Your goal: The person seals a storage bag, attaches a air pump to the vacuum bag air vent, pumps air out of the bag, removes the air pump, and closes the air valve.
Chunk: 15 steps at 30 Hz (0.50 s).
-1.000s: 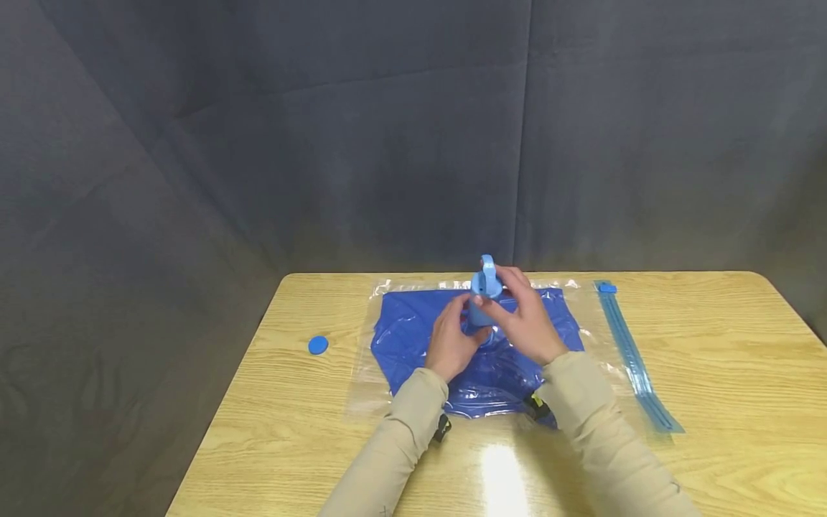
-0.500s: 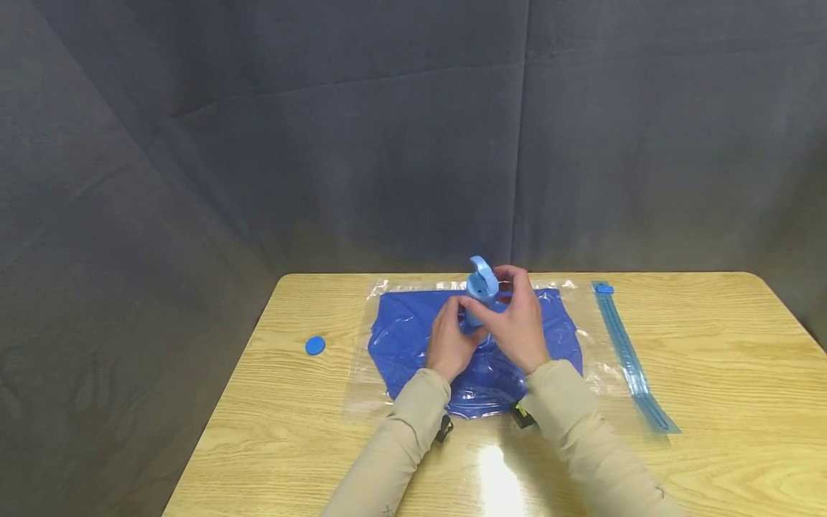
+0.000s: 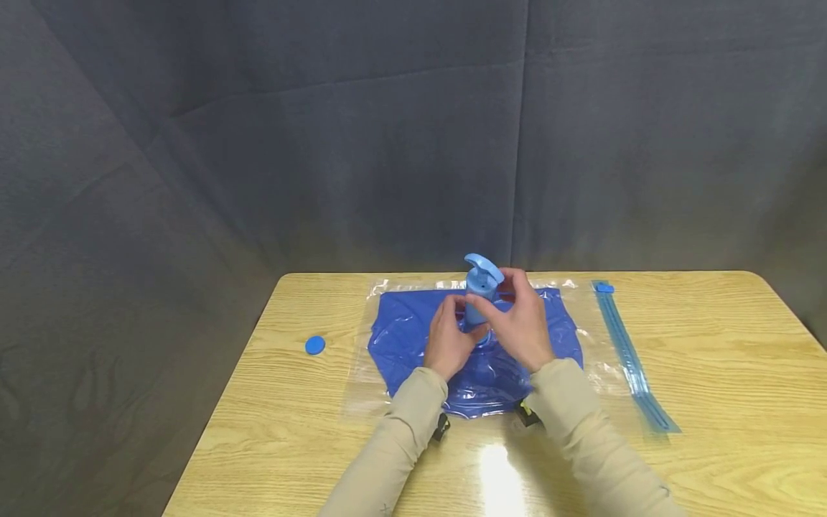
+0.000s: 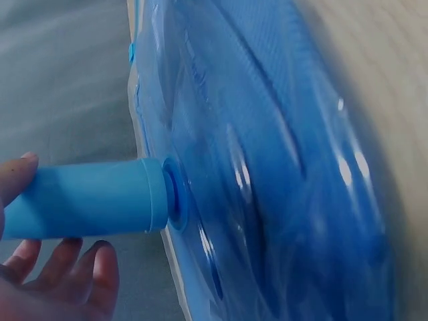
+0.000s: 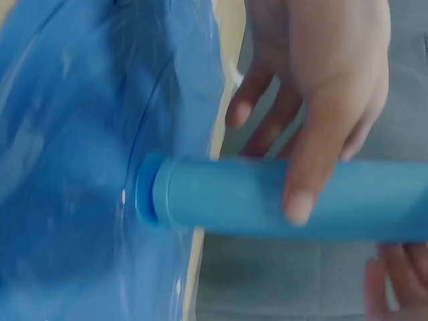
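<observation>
A light blue hand pump (image 3: 480, 283) stands upright on the round valve (image 4: 175, 195) of a clear plastic storage bag (image 3: 597, 337) with blue contents inside. Its curved handle (image 3: 484, 267) sits pushed down close to the top of the barrel. My left hand (image 3: 446, 341) holds the barrel from the left, with the thumb on the near side. Higher up and on the right, my right hand (image 3: 523, 327) grips the pump between thumb and fingers. In the left wrist view the pump's flanged base (image 4: 157, 195) rests right at the valve, partly hiding it.
A blue round cap (image 3: 315, 345) lies on the wooden table (image 3: 258, 445) left of the bag. Along the bag's right end runs a blue zip strip (image 3: 629, 359) with a small slider (image 3: 604, 289) on it. A dark cloth (image 3: 388, 143) hangs behind the table.
The pump's handle has turned, from pointing almost away from me to lying slantwise. My right hand has shifted left and regripped around the barrel. My left hand stays nearly in place.
</observation>
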Tool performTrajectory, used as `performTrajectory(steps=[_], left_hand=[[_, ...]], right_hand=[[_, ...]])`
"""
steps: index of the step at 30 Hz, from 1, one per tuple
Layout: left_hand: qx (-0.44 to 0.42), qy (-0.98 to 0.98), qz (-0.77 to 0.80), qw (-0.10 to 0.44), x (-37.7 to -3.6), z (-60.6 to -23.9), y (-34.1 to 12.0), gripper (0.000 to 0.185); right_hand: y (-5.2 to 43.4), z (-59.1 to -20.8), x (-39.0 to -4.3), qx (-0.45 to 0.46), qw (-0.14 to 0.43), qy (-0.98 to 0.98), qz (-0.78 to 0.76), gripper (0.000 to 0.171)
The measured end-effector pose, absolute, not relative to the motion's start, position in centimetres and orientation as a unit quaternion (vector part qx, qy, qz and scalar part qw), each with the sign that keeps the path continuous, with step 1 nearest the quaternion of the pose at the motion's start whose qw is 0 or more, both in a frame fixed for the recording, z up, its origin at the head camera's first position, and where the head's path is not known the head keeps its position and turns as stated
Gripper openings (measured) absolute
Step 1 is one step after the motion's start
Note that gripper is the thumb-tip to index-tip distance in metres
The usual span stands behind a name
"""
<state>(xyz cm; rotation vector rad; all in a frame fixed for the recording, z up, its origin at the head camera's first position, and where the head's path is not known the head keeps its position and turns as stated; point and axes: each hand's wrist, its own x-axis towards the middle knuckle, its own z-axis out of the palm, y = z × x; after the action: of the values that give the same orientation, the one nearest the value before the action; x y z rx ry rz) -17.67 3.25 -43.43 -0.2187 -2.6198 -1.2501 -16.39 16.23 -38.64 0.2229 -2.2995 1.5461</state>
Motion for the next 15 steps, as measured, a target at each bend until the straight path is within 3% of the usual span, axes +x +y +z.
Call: performTrajectory(steps=[8, 15], left_hand=[[-0.101, -0.884, -0.448, 0.086, -17.6, -43.0, 2.8, 0.054], [-0.094, -0.886, -0.446, 0.081, -17.6, -42.9, 2.9, 0.051]], right_hand=[[17.7, -38.9, -16.6, 0.204, 0.168, -0.827, 0.497, 0.041], [17.6, -39.0, -16.4, 0.194, 0.157, -0.827, 0.504, 0.042]])
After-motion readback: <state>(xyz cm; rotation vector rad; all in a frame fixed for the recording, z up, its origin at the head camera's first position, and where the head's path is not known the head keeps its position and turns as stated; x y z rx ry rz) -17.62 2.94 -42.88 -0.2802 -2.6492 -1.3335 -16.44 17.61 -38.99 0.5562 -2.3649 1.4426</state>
